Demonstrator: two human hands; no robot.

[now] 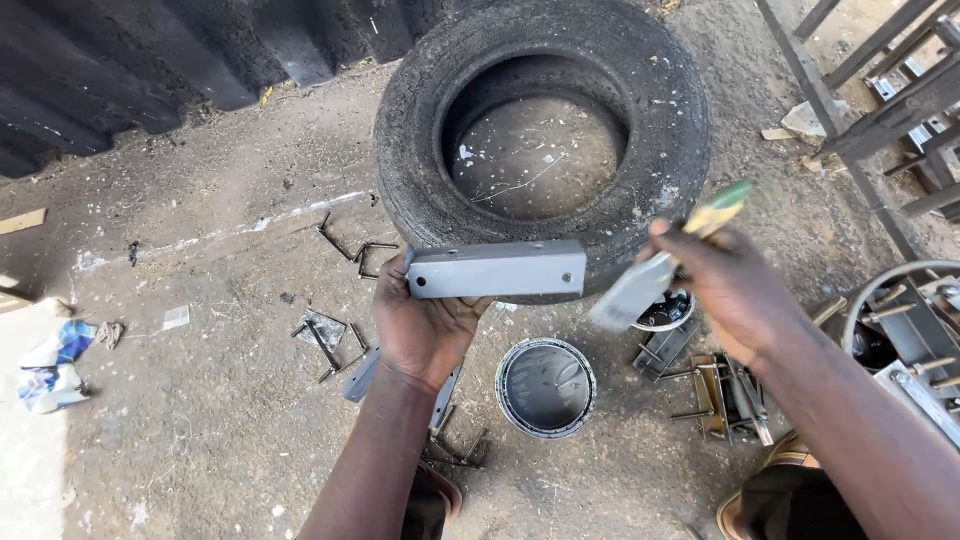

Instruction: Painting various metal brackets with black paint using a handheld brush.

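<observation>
Left hand clamped under a grey-painted metal bar, held level just in front of the old tyre. Right hand closed on a paintbrush, grey bristles just off the bar's right end. Best brushed in long strokes along the bar, fingers kept off wet faces, reloading from the open can of grey paint directly below. Dusty concrete floor all round the tyre, scattered with bent metal pieces; metal frames to its right.
</observation>
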